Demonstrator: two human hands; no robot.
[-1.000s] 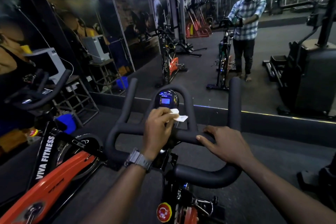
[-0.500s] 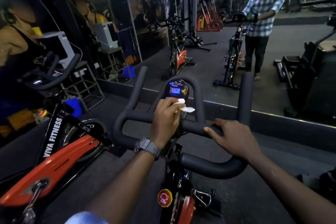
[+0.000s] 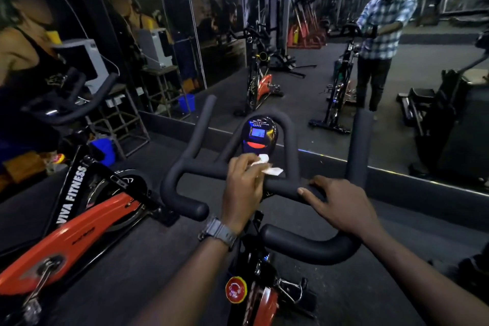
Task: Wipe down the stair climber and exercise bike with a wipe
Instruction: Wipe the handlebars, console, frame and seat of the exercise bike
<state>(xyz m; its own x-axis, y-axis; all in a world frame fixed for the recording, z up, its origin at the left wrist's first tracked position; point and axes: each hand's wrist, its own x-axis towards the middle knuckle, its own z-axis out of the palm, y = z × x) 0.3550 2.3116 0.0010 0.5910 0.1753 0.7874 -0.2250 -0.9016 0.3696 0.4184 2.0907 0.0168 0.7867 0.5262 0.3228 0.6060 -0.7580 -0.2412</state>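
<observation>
Bike step underway: left hand (image 3: 244, 188) is pinching the wipe (image 3: 267, 165) under the console (image 3: 260, 135), centre frame; right hand (image 3: 341, 206) is resting flat on the handlebar (image 3: 304, 249). Next prob: rubbing along the grips w/ firm pressure.

left hand (image 3: 244, 188): curled, pinching | right hand (image 3: 341, 204): apparently flat, resting

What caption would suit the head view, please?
Left hand holds a white wipe below the bike console; right hand rests on the handlebar.
</observation>
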